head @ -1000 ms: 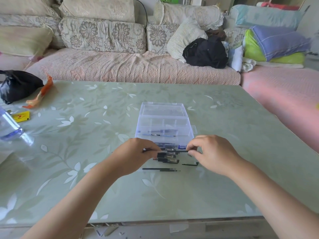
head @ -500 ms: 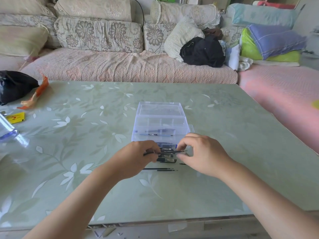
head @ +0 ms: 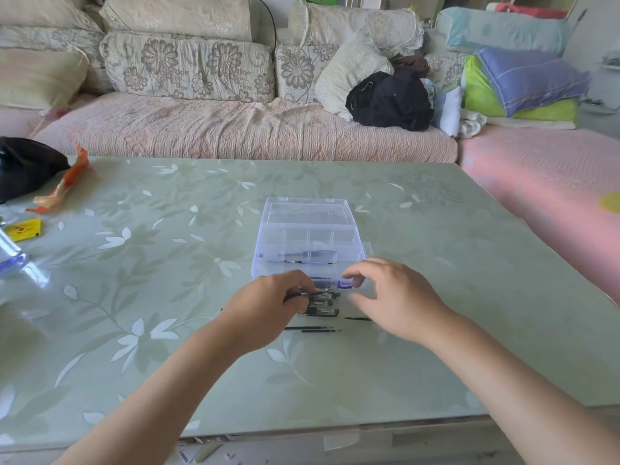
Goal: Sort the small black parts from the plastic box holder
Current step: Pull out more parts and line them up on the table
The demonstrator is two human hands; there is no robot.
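Progress: partway, est. early-to-mid. Box (head: 308, 225) sits mid-table (head: 167, 263), lid open and laid back on the far side. A pile (head: 323, 305) of small black parts lies on the table just in front of the box's near wall. Two loose rods (head: 310, 328) lie side by side nearer the person, and a short pin (head: 357, 318) lies to their right. Inside the box a few dark items (head: 312, 255) show thru the clear wall. The other compartments look bare, but can't be sure because of glare.

Hands: L hand (head: 268, 307) pinches one thin black rod (head: 303, 294) between thumb and fingertips, over the pile's left edge. R hand (head: 399, 297) has hold of nothing, fingers loosely curved and spread. It hovers just right of the pile, near the box's blue latch (head: 345, 284).

Left to do (judgement): no separate groups yet apart from the rods vs. the pile, so most of the sorting remains, incl. the items in the box.

Parts: short, flat black pieces w/ pale or shiny ends, heaped untidily and touching. Exact shape too small to tell. Rods are v. thin — prob. fiddly to lift off the glossy top and apt to roll.
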